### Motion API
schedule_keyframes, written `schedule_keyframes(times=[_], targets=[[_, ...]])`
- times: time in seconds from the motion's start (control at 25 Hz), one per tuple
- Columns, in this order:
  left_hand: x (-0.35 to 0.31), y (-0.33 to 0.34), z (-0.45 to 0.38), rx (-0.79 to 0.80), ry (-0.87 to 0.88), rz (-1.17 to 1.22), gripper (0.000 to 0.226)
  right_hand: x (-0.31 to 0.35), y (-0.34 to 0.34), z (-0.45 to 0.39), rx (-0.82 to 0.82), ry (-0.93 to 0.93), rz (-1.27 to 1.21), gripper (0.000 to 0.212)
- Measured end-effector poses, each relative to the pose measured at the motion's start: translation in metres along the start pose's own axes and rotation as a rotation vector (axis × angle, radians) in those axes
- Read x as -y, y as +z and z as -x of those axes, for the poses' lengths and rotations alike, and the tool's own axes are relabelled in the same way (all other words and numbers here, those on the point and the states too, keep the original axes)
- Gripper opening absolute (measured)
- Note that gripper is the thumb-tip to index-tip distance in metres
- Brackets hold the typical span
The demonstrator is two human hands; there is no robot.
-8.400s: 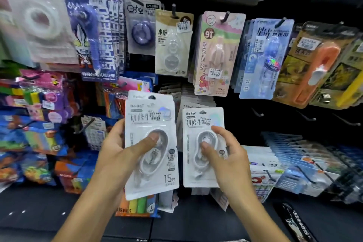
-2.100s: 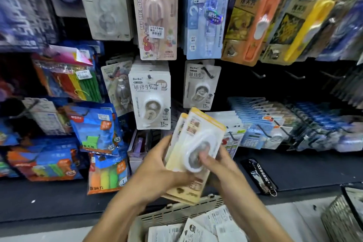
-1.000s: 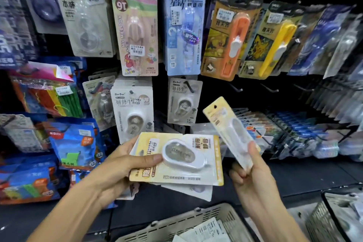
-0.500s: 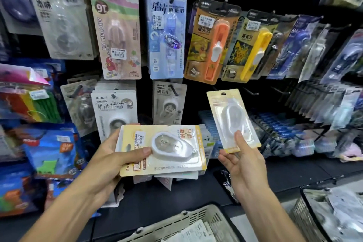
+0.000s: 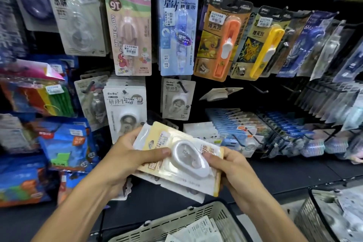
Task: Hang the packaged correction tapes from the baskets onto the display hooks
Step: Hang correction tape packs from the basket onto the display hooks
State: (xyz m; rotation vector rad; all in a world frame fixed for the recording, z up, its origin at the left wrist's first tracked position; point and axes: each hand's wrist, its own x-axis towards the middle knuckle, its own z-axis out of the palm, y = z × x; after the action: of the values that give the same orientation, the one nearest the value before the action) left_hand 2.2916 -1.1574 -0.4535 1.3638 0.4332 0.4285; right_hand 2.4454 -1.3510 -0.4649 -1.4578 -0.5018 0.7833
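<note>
Correction tape packs [image 5: 177, 160] stacked, left hand [image 5: 125, 160] gripping at 9 o'clock, right hand [image 5: 232, 171] pinching at 3 o'clock, basket [image 5: 176, 220] at 6 o'clock

**Count of what shows at the display**

Two hands: the left hand [image 5: 125, 155] and the right hand [image 5: 233, 165], together gripping one fanned stack of yellow-carded correction tape packs [image 5: 182, 159]; at least three cards show in it, the exact number unclear. Two baskets at the lower edge: a beige plastic basket [image 5: 184, 220] and a wire basket [image 5: 322, 216]. One yellow pack [image 5: 220, 93] hangs tilted on a hook. Two bare hooks [image 5: 259, 89] stand right of it.
</note>
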Motion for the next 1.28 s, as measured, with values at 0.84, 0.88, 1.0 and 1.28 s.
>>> schedule_keyframes(times=[0.84, 0.88, 1.0, 1.28], targets=[[-0.007, 0.002, 0.003, -0.27, 0.052, 0.161, 0.03, 0.004, -0.046, -0.023, -0.46, -0.038, -0.52, 0.069], [-0.007, 0.003, 0.003, -0.267, 0.066, 0.125, 0.034, -0.001, -0.039, -0.02, -0.431, -0.042, -0.455, 0.075], [-0.011, 0.006, 0.002, -0.268, 0.095, 0.042, 0.036, -0.013, -0.005, -0.013, -0.156, -0.098, -0.102, 0.069], [0.009, 0.034, 0.002, -0.228, 0.062, 0.388, 0.043, -0.021, 0.077, -0.016, 0.159, -0.068, -0.412, 0.048]])
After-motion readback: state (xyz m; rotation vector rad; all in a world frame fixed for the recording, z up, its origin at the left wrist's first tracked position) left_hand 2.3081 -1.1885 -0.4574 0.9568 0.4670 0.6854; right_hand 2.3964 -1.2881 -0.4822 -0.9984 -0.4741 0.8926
